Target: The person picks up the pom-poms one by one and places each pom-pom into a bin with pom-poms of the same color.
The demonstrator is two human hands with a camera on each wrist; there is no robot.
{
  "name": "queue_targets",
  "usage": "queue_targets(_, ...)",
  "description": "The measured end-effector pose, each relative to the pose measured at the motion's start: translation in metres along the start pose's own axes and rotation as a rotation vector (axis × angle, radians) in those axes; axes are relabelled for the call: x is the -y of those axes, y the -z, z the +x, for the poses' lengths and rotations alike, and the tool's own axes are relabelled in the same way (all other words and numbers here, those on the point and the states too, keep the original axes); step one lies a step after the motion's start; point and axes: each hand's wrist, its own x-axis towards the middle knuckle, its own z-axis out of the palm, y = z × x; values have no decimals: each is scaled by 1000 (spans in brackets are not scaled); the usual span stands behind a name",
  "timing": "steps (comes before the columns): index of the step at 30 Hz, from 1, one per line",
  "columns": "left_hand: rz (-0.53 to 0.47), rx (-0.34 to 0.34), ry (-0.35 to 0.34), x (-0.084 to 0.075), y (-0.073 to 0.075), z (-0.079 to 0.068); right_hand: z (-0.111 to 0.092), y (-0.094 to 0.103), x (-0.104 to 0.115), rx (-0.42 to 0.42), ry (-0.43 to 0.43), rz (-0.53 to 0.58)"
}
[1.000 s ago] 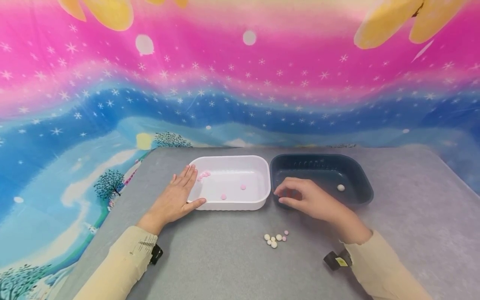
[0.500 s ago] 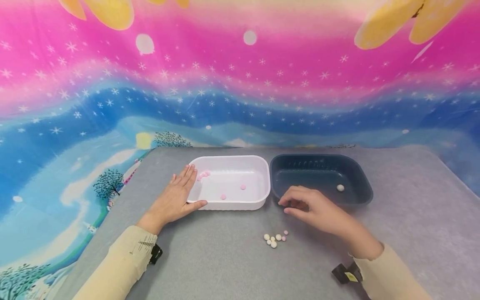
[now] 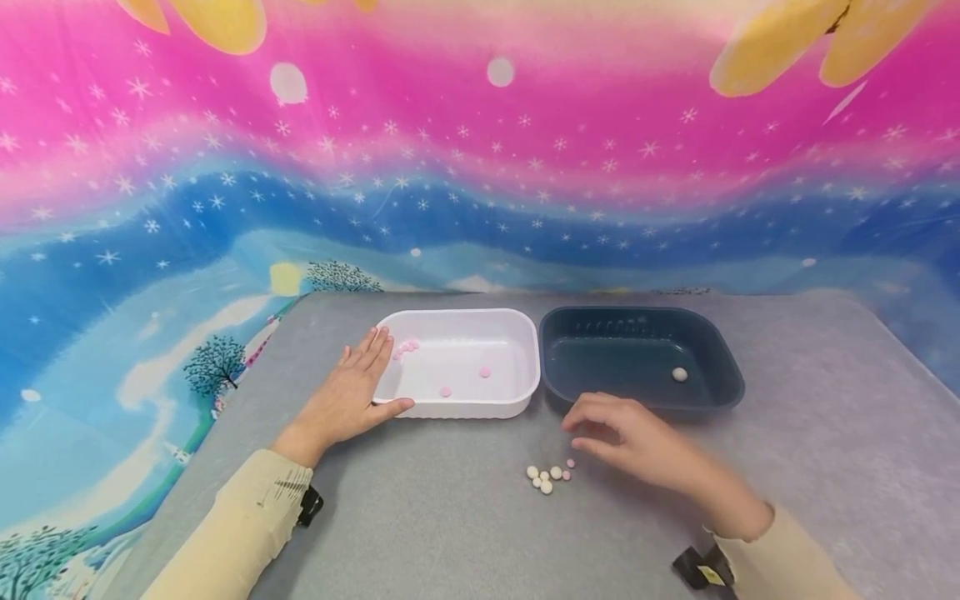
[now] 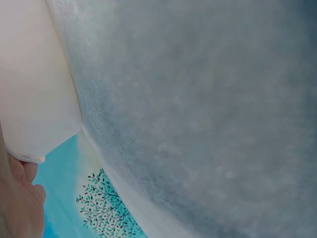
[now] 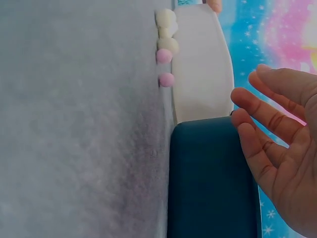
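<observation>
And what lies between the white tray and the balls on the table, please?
In the head view, bare grey tabletop separates the white tray from the balls.

Head view was bright and even, light probably from overhead. Soft shadow fell on the table point(image 3: 450, 525) under the right hand point(image 3: 628, 437); mild glare in the white tray point(image 3: 450, 362) beside the left hand point(image 3: 345, 400). Wrist views ran dimmer, table near each hand smeared and out of focus.
</observation>
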Motion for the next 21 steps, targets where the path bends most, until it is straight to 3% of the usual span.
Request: queue_targets(21,7,-2,-7,1,1,0,-8,-7,-7,95,22,-47)
